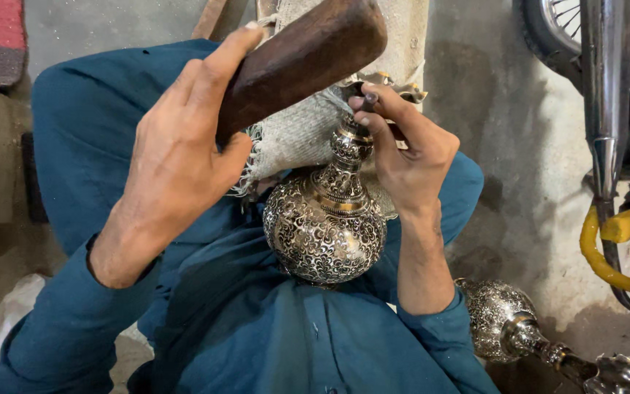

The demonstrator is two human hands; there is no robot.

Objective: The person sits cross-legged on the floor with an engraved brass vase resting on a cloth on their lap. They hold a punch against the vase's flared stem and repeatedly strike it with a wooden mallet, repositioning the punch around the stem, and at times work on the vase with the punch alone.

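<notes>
Head view: second engraved vessel (501, 321) lies right of held engraved vase (324, 222).

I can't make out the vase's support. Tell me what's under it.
Under the vase only the person's teal clothing shows; a grey cloth lies behind its neck. Its base is hidden by its own round body, so what it rests on can't be seen.

The slim tool (370, 98) in the right hand (410, 149) is mostly hidden by fingers; its tip cannot be made out. The wooden mallet (300, 58) runs off the top edge. The second engraved vase (501, 321) is cut off, perhaps by the bottom corner.
</notes>
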